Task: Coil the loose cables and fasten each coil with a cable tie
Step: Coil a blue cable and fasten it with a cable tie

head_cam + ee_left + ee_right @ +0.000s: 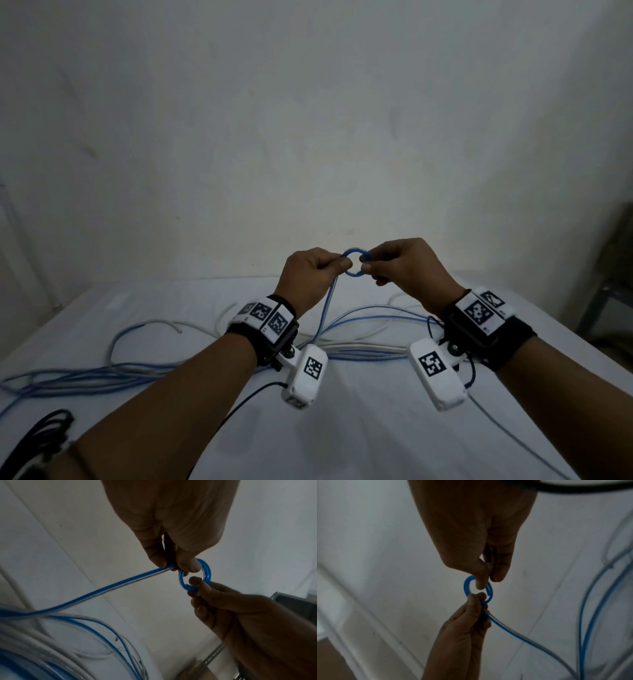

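Forearms fill the near edge of the head view, each strapped with a black band carrying white blocks printed with square black-and-white markers. Up ahead, raised above the counter [342, 428], both hands meet around one small blue loop [356, 263]. Left hand [310, 274] has thumb and forefinger pinched on the loop's left side, the other fingers curled in. Right hand [407, 270] pinches the loop's right side the same way, fingertips clamped on the glossy blue plastic.

From the left wrist view the loop [195, 574] is a tight, smooth ring of a couple of turns, round and shiny, with the thumb tip of the left hand [171, 520] pressed on it and the right hand [240, 615] gripping its lower edge. A flat twin-strand tail, blue beside pale translucent, runs from the pinch down to the left.

Right wrist view agrees: ring [477, 589] caught between right hand [471, 527] above and left hand [464, 635] below, the tail dropping away to the lower right.

Down on the white, slightly wrinkled counter lie the loose cables [359, 353], long thin blue and whitish strands sprawled in wide curves from far left to right. A bundle of black cable [44, 428] sits at the near left corner. Plain pale wall [308, 120] behind.
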